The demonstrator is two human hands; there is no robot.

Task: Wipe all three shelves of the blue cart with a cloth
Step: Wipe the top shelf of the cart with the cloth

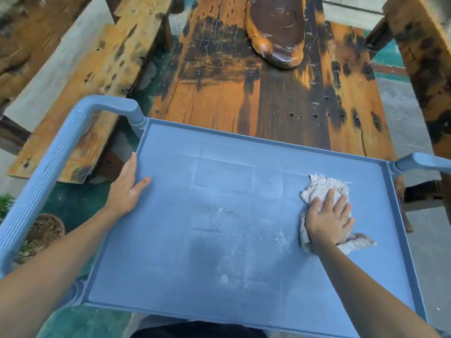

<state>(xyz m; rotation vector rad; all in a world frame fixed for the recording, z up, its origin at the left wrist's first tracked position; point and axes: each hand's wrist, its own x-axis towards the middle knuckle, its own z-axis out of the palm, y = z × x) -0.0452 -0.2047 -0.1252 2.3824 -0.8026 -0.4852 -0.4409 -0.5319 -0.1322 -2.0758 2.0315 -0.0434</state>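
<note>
The blue cart's top shelf [219, 240] fills the lower half of the head view, dusty with pale smears in the middle. A frayed white cloth [322, 186] lies on the shelf near its right rim. My right hand [329, 215] presses flat on the cloth with straight fingers. My left hand [127, 189] rests on the shelf's left rim, thumb on the shelf surface and fingers over the edge. The two lower shelves are hidden beneath the top one.
The cart's ribbed handle [53, 172] arches on the left, and another handle [424, 162] juts out at the right. A weathered wooden table [268, 93] with a dark carved piece [278, 30] stands just beyond. Wooden benches flank it. A potted plant [44, 228] sits low left.
</note>
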